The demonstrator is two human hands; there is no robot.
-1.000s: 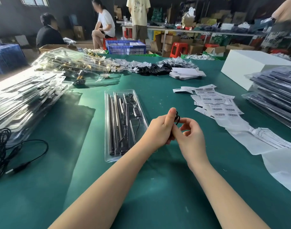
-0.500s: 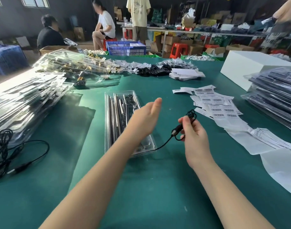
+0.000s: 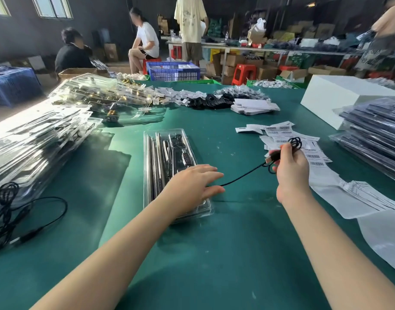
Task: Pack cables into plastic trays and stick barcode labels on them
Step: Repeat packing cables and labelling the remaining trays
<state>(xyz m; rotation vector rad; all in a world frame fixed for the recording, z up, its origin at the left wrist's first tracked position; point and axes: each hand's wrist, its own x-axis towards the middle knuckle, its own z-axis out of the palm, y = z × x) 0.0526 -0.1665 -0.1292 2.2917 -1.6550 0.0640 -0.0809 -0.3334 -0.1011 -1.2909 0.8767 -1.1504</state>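
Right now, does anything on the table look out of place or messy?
Yes. A loose black cable lies tangled at the table's left edge, outside any tray. The barcode labels are scattered and overlapping rather than stacked. The cable held in the right hand trails to the clear tray under the left hand.

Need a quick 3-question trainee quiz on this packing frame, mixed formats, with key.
1. True or false: the right hand holds a black cable.
2. The left hand is over which item? A) white box B) clear plastic tray C) blue crate
3. Fill in: the barcode labels lie to the tray's ____ side.

Key: 1 true; 2 B; 3 right.
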